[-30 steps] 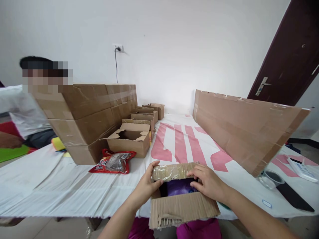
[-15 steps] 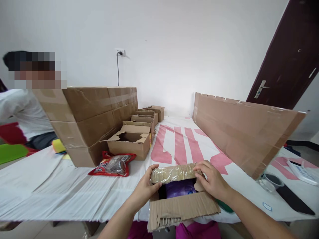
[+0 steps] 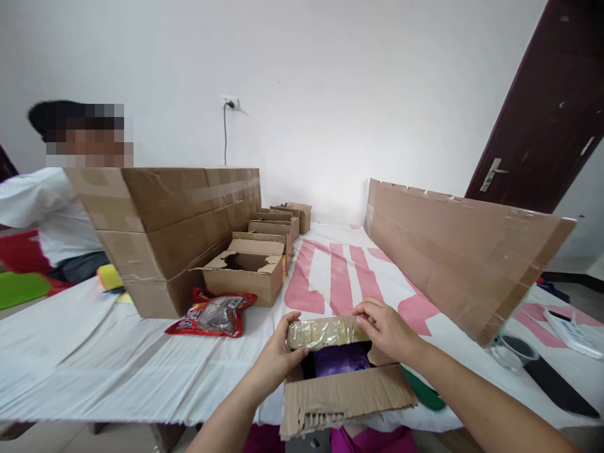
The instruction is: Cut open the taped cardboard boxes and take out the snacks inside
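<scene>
A small cardboard box sits at the table's near edge with its near flap hanging toward me. Inside it shows a purple packet. My left hand grips the left end of the taped far flap. My right hand holds the right end of the same flap, fingers curled over its top edge. A red snack packet lies on the white cloth to the left of the box.
A row of small open cardboard boxes runs back along a long cardboard wall on the left. Another cardboard wall stands on the right. A clear cup and a green object lie to the right. A person in white sits at far left.
My right hand has slid from over the box opening up onto the far flap's top edge. The view has shifted slightly; the box has stayed in place.
</scene>
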